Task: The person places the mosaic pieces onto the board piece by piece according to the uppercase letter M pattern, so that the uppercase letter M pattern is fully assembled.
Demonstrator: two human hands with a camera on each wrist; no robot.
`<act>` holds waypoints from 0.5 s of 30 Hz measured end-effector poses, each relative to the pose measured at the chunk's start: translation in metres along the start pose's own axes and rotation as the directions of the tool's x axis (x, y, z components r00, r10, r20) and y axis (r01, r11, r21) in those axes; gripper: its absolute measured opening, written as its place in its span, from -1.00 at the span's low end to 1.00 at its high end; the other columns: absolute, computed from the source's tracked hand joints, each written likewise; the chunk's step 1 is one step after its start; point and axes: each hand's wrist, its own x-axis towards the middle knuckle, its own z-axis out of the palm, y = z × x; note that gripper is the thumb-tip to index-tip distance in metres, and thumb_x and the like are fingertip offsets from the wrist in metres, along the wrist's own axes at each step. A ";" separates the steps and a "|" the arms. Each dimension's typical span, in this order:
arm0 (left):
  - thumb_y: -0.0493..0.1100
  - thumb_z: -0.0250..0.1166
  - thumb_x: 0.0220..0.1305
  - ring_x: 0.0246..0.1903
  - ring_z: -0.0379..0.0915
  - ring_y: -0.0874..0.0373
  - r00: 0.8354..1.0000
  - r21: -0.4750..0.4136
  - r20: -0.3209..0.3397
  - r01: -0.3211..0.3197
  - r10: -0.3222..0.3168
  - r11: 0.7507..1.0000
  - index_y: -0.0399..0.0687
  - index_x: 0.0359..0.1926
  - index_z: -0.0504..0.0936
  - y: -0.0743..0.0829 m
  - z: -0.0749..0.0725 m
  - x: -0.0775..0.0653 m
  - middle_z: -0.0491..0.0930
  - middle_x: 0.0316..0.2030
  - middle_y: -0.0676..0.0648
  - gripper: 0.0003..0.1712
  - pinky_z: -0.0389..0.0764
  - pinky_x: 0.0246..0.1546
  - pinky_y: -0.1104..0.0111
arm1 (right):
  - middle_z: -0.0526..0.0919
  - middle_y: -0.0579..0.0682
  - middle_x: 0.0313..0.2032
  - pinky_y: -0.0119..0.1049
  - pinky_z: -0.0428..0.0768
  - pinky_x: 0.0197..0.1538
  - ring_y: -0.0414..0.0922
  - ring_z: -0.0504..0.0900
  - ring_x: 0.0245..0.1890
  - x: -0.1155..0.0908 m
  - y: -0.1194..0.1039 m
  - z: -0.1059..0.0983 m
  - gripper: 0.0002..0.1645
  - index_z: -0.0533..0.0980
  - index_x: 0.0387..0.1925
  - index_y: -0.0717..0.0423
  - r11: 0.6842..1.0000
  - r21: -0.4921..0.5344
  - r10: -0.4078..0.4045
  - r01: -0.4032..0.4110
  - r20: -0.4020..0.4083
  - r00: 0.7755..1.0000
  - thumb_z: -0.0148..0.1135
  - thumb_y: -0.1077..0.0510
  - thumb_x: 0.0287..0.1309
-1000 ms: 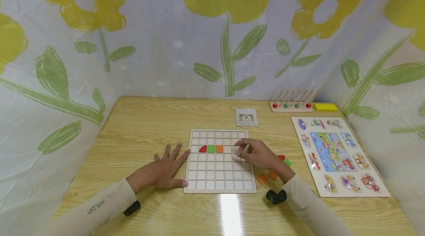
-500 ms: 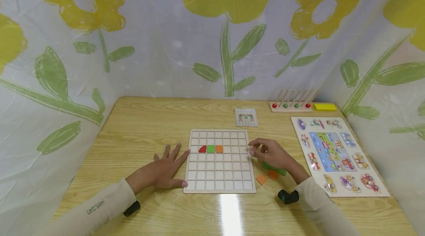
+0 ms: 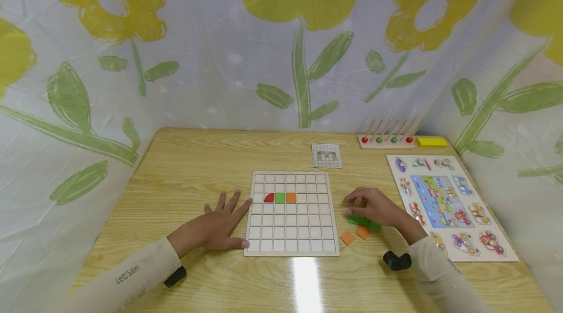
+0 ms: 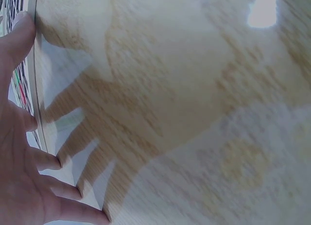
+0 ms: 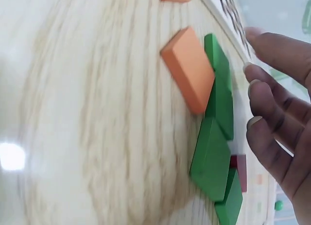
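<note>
A wooden grid board (image 3: 292,232) lies on the table, with a red quarter-round piece (image 3: 269,198), a green square (image 3: 280,197) and an orange square (image 3: 291,197) side by side in one row. My left hand (image 3: 218,225) rests spread at the board's left edge, thumb and index finger touching it. Right of the board my right hand (image 3: 374,207) hovers over loose pieces, its fingers loosely bent with nothing between them. Under it are green pieces (image 5: 212,159), an orange block (image 5: 189,72) and a partly hidden dark red piece (image 5: 239,169).
A small pattern card (image 3: 327,156) lies behind the board. At the right is a vehicle puzzle board (image 3: 481,220). A peg stand with red and green beads (image 3: 386,142) and a yellow block (image 3: 431,143) stand at the back right. A flowered curtain (image 3: 211,83) surrounds the table.
My right hand has moved right, from above the grid board to above the loose pieces. The left hand and the pieces on the board have stayed put.
</note>
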 end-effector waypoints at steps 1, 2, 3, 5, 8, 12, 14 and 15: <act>0.54 0.14 0.22 0.45 -0.29 -0.63 1.000 -0.001 0.001 0.000 0.000 1.000 -0.04 0.62 -0.11 0.000 0.000 0.000 -0.24 0.56 -0.44 0.23 0.11 0.08 -0.59 | 0.72 -0.04 -0.19 -0.36 0.54 -0.35 -0.30 0.53 -0.45 -0.001 0.002 0.000 -0.72 0.69 -0.04 0.06 1.000 -0.010 0.002 -0.002 0.007 1.000 0.41 0.09 0.23; 0.54 0.14 0.22 0.45 -0.30 -0.63 1.000 -0.004 0.002 0.001 -0.001 1.000 -0.04 0.62 -0.11 0.000 0.000 0.000 -0.24 0.56 -0.44 0.23 0.11 0.08 -0.60 | 0.71 -0.04 -0.18 -0.36 0.54 -0.35 -0.30 0.53 -0.45 -0.002 0.003 0.000 -0.72 0.69 -0.04 0.05 1.000 -0.018 -0.001 0.001 0.018 1.000 0.41 0.08 0.23; 0.54 0.14 0.22 0.45 -0.30 -0.63 1.000 -0.005 0.003 0.001 -0.001 1.000 -0.04 0.62 -0.12 0.000 0.000 0.000 -0.25 0.56 -0.43 0.23 0.10 0.08 -0.60 | 0.71 -0.04 -0.17 -0.36 0.54 -0.33 -0.30 0.53 -0.43 -0.003 0.004 0.000 -0.71 0.69 -0.03 0.05 1.000 -0.024 -0.004 0.005 0.030 1.000 0.40 0.06 0.24; 0.54 0.14 0.22 0.45 -0.30 -0.63 1.000 -0.010 0.003 0.000 0.000 1.000 -0.04 0.62 -0.12 0.000 0.000 0.000 -0.25 0.56 -0.43 0.23 0.10 0.08 -0.60 | 0.70 -0.03 -0.14 -0.35 0.55 -0.29 -0.29 0.54 -0.39 -0.005 0.005 -0.001 -0.69 0.68 -0.01 0.06 1.000 -0.023 -0.008 0.009 0.055 0.998 0.40 0.04 0.24; 0.54 0.15 0.22 0.45 -0.30 -0.64 1.000 -0.010 0.003 -0.003 0.003 1.000 -0.04 0.62 -0.12 0.000 0.000 0.001 -0.25 0.56 -0.44 0.23 0.10 0.07 -0.60 | 0.69 -0.03 -0.12 -0.34 0.59 -0.18 -0.25 0.59 -0.28 -0.007 0.006 -0.003 -0.65 0.67 0.02 0.07 1.000 -0.019 -0.003 0.005 0.083 0.997 0.39 0.02 0.25; 0.54 0.14 0.22 0.44 -0.29 -0.64 1.000 -0.001 0.003 -0.004 0.004 1.000 -0.04 0.62 -0.13 0.000 0.000 0.000 -0.25 0.56 -0.44 0.23 0.12 0.06 -0.60 | 0.67 -0.02 -0.09 -0.30 0.59 -0.09 -0.17 0.60 -0.17 -0.009 0.007 -0.004 -0.62 0.67 0.03 0.06 1.000 -0.009 0.015 -0.015 0.108 0.994 0.40 0.00 0.23; 0.54 0.15 0.22 0.44 -0.29 -0.64 1.000 -0.001 0.003 -0.005 0.005 1.000 -0.05 0.62 -0.13 0.000 0.000 0.000 -0.25 0.55 -0.44 0.23 0.12 0.06 -0.60 | 0.65 -0.02 -0.09 -0.30 0.57 -0.08 -0.15 0.58 -0.15 -0.008 0.006 -0.004 -0.62 0.68 0.03 0.06 1.000 -0.006 0.022 -0.021 0.118 0.993 0.41 0.01 0.22; 0.54 0.15 0.22 0.44 -0.29 -0.64 1.000 0.000 0.003 -0.005 0.005 1.000 -0.05 0.62 -0.13 0.000 0.000 0.001 -0.25 0.55 -0.44 0.23 0.12 0.06 -0.60 | 0.64 -0.02 -0.10 -0.30 0.56 -0.08 -0.15 0.57 -0.16 -0.008 0.006 -0.004 -0.63 0.68 0.02 0.06 1.000 -0.003 0.023 -0.023 0.122 0.992 0.41 0.01 0.22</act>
